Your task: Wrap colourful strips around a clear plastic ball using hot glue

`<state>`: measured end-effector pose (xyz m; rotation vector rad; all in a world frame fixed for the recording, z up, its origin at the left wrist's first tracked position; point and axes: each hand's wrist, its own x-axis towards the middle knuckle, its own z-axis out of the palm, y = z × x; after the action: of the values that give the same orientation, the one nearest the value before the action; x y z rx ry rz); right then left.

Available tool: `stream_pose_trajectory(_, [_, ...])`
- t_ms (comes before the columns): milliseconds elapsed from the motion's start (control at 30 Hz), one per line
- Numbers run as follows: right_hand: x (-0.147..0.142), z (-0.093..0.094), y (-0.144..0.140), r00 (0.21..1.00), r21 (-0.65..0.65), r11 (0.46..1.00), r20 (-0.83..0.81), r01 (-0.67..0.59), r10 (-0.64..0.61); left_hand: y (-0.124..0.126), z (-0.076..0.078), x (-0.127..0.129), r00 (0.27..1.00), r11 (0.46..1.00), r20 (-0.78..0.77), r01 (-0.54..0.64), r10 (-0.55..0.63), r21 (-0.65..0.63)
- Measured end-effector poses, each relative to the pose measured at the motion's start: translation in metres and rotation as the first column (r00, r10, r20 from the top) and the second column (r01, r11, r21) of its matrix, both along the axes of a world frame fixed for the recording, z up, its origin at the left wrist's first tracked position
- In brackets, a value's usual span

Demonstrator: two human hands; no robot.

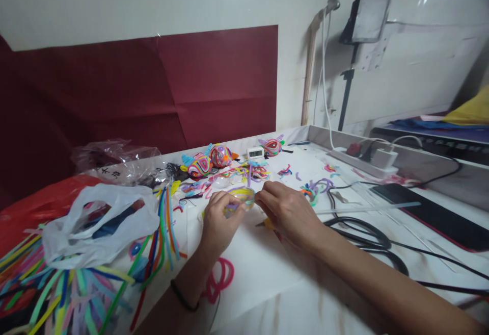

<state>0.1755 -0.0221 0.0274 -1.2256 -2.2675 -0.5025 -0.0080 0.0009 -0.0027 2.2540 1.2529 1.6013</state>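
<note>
My left hand (221, 220) is closed around a small rounded piece coiled from yellow and purple pipe cleaners (240, 195), thumb in front. My right hand (286, 210) is pinched at the piece's right edge; its fingertips partly hide what they grip. Just below that hand shows a yellow nozzle with a pointed grey tip (264, 224), its body mostly hidden. A loose pink pipe cleaner (219, 279), bent in loops, lies beside my left forearm. Behind my hands sit several finished-looking striped pipe-cleaner balls (198, 165) with blue and orange bits attached.
Bundles of coloured pipe cleaners (76, 294) and a white plastic bag (103, 223) fill the left side. At right lie a coiled black cable (355, 228), a dark phone-like slab (428, 215) and a power strip (359, 164). A small white digital display (255, 153) stands behind scattered offcuts.
</note>
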Motion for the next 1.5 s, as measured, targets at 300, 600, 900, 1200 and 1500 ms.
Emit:
stream_pose_trajectory(300, [-0.001, -0.001, 0.001, 0.998, -0.064, 0.998, -0.050, -0.027, 0.024, 0.001, -0.001, 0.001, 0.999, 0.999, -0.034, -0.026, 0.027, 0.037])
stream_pose_trajectory(600, [0.001, -0.008, 0.003, 0.879, -0.132, 0.965, -0.454, -0.224, 0.142, -0.003, 0.004, 0.002, 0.999, 0.997, -0.034, -0.014, 0.017, 0.072])
stream_pose_trajectory(900, [0.008, -0.011, 0.008, 0.765, -0.164, 0.950, -0.636, -0.265, 0.103, -0.006, 0.009, 0.003, 0.999, 0.995, -0.028, -0.014, 0.017, 0.102])
stream_pose_trajectory(1200, [0.010, -0.009, 0.010, 0.713, -0.210, 0.933, -0.698, -0.291, 0.065, -0.009, 0.013, 0.003, 0.999, 0.993, -0.033, 0.038, -0.034, 0.115])
stream_pose_trajectory(1500, [0.014, -0.008, 0.009, 0.673, -0.273, 0.892, -0.738, -0.359, 0.045, -0.011, 0.018, 0.004, 0.994, 0.990, -0.039, 0.101, -0.097, 0.102])
